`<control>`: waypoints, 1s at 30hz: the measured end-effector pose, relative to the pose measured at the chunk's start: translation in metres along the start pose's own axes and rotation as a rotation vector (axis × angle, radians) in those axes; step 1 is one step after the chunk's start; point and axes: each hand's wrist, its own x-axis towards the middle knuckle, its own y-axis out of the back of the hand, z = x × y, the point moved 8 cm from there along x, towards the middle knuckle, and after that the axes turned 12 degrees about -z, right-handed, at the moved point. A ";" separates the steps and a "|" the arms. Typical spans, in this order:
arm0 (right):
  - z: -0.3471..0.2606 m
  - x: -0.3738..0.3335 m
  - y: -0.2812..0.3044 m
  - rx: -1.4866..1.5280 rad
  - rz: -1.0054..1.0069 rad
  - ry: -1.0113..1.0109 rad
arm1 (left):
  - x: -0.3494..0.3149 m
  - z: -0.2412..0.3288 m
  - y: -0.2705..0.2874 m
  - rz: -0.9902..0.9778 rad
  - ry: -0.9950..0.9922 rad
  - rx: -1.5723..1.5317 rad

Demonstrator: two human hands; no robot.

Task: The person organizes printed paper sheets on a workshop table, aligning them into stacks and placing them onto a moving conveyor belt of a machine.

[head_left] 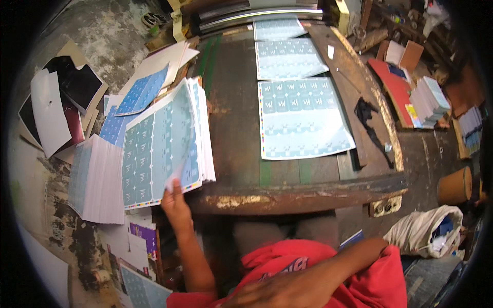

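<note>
My left hand (177, 208) pinches the near edge of a teal printed sheet (163, 146), whose right side curls up. That sheet lies on top of a thick stack of paper (206, 138) at the table's left edge. Across my red shirt, my right hand (280, 290) lies with its fingers stretched to the left, partly cut off by the lower edge; it holds nothing I can see. On the dark wooden table, a near printed sheet (303, 120), a middle sheet (287, 57) and a far sheet (277, 29) lie in a row toward a metal roller (262, 16).
Another paper stack (102, 179) stands at the left, with blue sheets (144, 92) behind it. A black cloth strip (367, 120) lies along the table's right side. To the right are a red board (387, 90), a bucket (455, 185) and a white sack (426, 231).
</note>
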 end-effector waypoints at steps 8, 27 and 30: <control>0.105 -0.125 0.145 0.476 0.818 -0.254 | -0.058 0.081 -0.086 -0.748 -0.482 0.643; 0.233 -0.265 0.053 0.631 1.364 -0.343 | -0.012 0.040 -0.035 -0.176 -0.424 0.866; 0.234 -0.264 0.058 0.667 1.373 -0.286 | -0.011 0.050 -0.035 -0.184 -0.402 0.805</control>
